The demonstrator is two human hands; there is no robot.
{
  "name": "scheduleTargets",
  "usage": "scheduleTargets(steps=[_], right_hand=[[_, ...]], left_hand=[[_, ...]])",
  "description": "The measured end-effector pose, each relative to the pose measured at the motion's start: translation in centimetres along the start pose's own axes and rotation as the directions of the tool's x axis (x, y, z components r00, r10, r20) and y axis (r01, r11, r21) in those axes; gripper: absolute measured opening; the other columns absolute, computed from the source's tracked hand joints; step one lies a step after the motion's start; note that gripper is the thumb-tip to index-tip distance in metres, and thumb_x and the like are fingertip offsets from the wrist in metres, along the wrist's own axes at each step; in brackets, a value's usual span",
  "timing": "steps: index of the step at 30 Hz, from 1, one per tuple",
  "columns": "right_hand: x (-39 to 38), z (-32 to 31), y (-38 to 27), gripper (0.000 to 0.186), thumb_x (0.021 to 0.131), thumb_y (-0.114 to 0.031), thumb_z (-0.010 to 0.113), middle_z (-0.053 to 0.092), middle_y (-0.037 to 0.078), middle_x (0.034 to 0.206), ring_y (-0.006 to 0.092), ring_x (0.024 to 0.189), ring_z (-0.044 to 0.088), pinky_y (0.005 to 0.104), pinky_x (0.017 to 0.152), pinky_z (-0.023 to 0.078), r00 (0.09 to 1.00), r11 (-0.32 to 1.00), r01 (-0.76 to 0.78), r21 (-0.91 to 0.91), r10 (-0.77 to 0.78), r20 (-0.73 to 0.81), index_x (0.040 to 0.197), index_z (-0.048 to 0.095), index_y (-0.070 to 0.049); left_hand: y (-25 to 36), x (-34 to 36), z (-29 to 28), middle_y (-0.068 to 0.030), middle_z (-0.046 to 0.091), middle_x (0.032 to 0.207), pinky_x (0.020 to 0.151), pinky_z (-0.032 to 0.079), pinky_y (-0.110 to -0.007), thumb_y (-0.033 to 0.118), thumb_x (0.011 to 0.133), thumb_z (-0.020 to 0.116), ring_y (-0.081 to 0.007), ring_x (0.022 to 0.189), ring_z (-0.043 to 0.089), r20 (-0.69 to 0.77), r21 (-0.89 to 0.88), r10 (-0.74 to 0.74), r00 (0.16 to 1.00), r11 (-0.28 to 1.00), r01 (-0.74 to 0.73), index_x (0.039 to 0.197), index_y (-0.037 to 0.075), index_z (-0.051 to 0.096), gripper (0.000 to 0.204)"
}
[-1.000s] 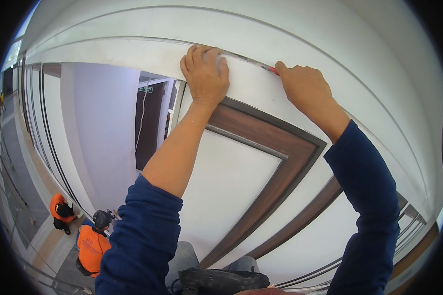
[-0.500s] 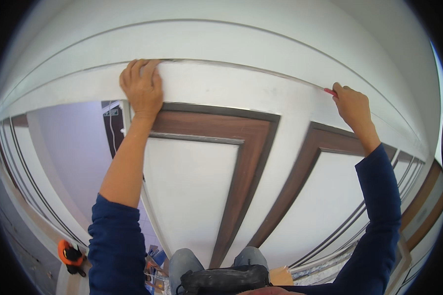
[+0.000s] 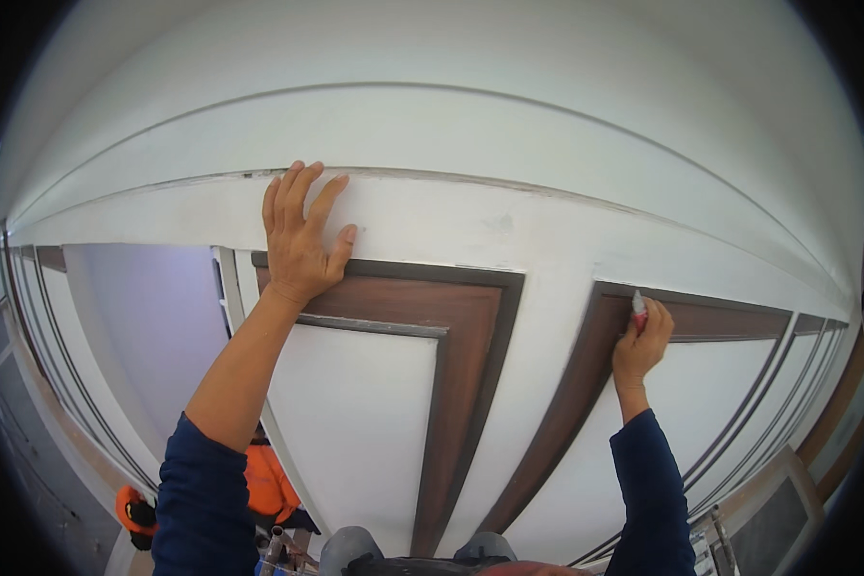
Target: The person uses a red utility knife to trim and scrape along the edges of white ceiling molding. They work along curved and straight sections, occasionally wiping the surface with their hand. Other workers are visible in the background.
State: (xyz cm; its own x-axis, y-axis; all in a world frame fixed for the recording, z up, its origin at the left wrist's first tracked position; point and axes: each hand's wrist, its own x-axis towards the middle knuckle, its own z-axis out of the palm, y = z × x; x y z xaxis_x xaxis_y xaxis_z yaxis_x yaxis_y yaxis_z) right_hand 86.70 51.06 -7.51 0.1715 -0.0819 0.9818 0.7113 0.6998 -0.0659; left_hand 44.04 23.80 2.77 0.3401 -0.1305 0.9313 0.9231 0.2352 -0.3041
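Observation:
My left hand (image 3: pixel 305 235) lies on the white band (image 3: pixel 432 211) above the door panels, fingers spread, its fingertips at the thin dark groove (image 3: pixel 490 180). It holds nothing. Lower and to the right, my right hand (image 3: pixel 643 348) is closed round a small red tool (image 3: pixel 640 317) with a pale, pointed tip facing up; its exact kind is unclear. That tip is over the dark-edged brown frame (image 3: pixel 609 312) of the right panel, below the white band; whether it touches cannot be told. Left of it is another brown-framed panel (image 3: pixel 470 317) with a white centre.
An opening at left shows a pale lilac wall (image 3: pixel 154 307). Below, a person in an orange top (image 3: pixel 267 480) is partly hidden by my left arm, and another patch of orange clothing (image 3: pixel 136 514) shows at lower left. Metal bars (image 3: pixel 720 542) stand at lower right.
My right hand has come away from the groove, moving down and left with the red tool now pointing up. My left hand's fingers have spread. The view has shifted.

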Motion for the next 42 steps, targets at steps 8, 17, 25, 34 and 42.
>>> scheduleTargets(steps=[8,17,25,34,42], right_hand=[[-0.9,0.6,-1.7,0.031,0.091,0.003,0.064,0.064,0.018,0.123,0.0371,0.118,0.059,0.0465,0.102,0.046,0.988,0.991,-0.136,0.002,0.136,-0.067,0.122,0.065,-0.001],[-1.8,1.9,-2.6,0.039,0.089,0.004,0.064,0.059,0.020,0.133,0.0403,0.126,0.054,0.0504,0.105,0.043,0.990,0.983,-0.132,-0.127,0.125,-0.058,0.128,0.062,-0.003],[-2.8,1.9,-1.4,0.032,0.105,-0.007,0.057,0.058,0.023,0.134,0.0415,0.127,0.053,0.0488,0.108,0.042,0.994,0.990,-0.109,-0.085,0.106,-0.039,0.134,0.056,0.006],[-2.8,2.0,-1.9,0.034,0.101,0.002,0.055,0.054,0.022,0.140,0.0388,0.131,0.050,0.0474,0.110,0.042,0.980,0.980,-0.197,-0.040,0.194,-0.052,0.135,0.053,0.006],[-2.8,2.2,-2.2,0.034,0.098,0.001,0.060,0.057,0.022,0.134,0.0393,0.126,0.053,0.0479,0.108,0.042,0.994,0.995,-0.095,-0.028,0.093,-0.063,0.131,0.056,0.004]], left_hand=[[-0.2,0.1,0.1,-0.0159,0.059,0.144,0.122,0.028,-0.054,0.028,0.090,0.063,-0.0371,0.141,0.049,0.106,0.008,-0.004,0.994,1.000,0.003,0.136,0.010,0.066,0.050],[4.9,-0.4,1.5,-0.0175,0.059,0.142,0.121,0.032,-0.056,0.020,0.085,0.068,-0.0390,0.142,0.046,0.212,-0.307,0.126,0.969,0.950,-0.056,0.135,0.013,0.067,0.051],[7.4,-3.1,1.0,-0.0154,0.055,0.149,0.127,0.019,-0.054,0.044,0.093,0.061,-0.0371,0.149,0.038,0.316,-0.293,0.049,0.948,0.955,0.049,0.144,0.016,0.061,0.058],[6.9,-2.9,0.8,-0.0133,0.051,0.154,0.128,0.017,-0.053,0.041,0.091,0.067,-0.0354,0.154,0.034,0.377,-0.235,0.037,0.925,0.970,0.057,0.146,0.016,0.060,0.061],[6.3,-2.6,1.0,-0.0131,0.062,0.139,0.117,0.036,-0.050,0.025,0.087,0.070,-0.0346,0.134,0.055,0.178,-0.275,0.023,0.984,0.961,0.027,0.134,0.010,0.065,0.050]])
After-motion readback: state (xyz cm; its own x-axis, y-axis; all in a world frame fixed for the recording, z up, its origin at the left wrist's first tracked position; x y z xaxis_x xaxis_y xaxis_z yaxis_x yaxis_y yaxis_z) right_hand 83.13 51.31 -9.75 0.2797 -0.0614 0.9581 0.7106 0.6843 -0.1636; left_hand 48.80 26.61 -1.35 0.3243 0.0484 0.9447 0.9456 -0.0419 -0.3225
